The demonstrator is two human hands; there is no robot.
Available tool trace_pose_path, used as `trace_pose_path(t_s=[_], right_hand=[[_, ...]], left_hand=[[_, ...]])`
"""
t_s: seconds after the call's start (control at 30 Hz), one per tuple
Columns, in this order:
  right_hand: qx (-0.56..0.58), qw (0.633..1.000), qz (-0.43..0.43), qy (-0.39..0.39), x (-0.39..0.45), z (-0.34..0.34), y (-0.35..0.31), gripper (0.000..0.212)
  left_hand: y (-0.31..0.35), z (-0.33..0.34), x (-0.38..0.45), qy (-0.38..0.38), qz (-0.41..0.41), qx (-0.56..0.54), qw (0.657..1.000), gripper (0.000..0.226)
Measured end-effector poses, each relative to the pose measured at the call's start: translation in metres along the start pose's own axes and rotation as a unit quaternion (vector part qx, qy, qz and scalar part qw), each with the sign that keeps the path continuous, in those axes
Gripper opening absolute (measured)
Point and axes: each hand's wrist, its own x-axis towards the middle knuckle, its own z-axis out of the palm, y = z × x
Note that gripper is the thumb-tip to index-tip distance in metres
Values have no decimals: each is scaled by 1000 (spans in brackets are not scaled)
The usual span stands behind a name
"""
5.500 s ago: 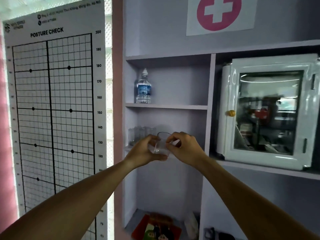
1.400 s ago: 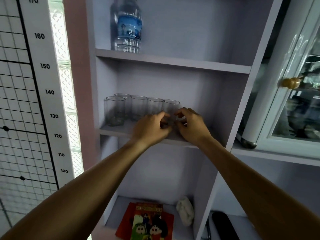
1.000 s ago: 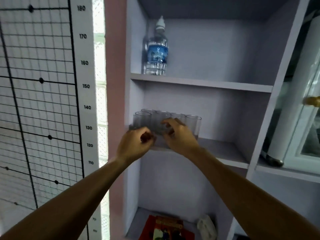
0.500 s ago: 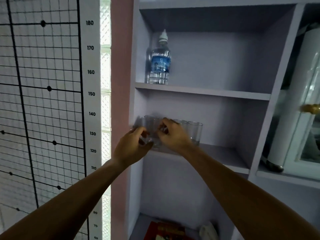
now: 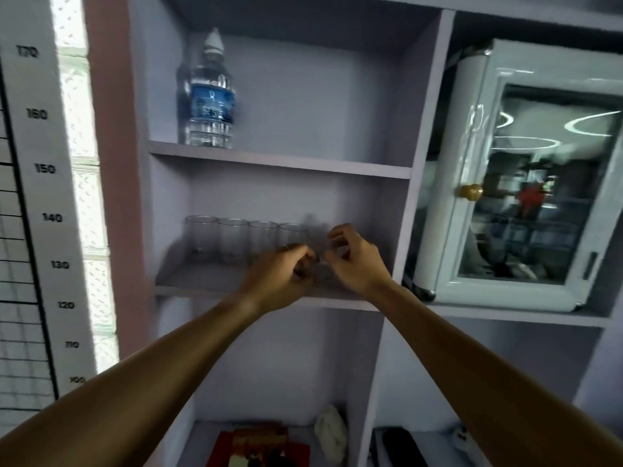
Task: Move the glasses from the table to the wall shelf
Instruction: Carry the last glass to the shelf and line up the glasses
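Fingers of our left hand (image 5: 283, 273) & right hand (image 5: 354, 261) curl round a blurred glass (image 5: 318, 251) on the shelf (image 5: 209, 281), arms outstretched.

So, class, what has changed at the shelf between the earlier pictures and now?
The left hand and right hand moved from the row's left part to its right end, curled about a blurred glass; whether their grip holds it is unclear. The four other glasses and the water bottle stayed put.

- wall shelf (image 5: 269, 291): pale lilac
- glasses (image 5: 232, 239): clear
- bottle (image 5: 209, 96): clear w/ blue label
- cabinet (image 5: 519, 176): white, gold knob
- chart (image 5: 33, 197): white w/ black grid
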Motion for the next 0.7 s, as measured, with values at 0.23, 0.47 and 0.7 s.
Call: trace_pose_path(t_s=[0.23,0.47,0.7], right_hand=[[-5,999,53,-10,-6,5,13,45],[5,998,53,-22,1,16,14,46],[-29,999,10,18,5,20,15,42]], left_hand=[[0,21,10,-18,-8,21,1000,39],[-7,23,15,-57,-20,0,998,42],[-24,-1,7,44,58,102,992,26]])
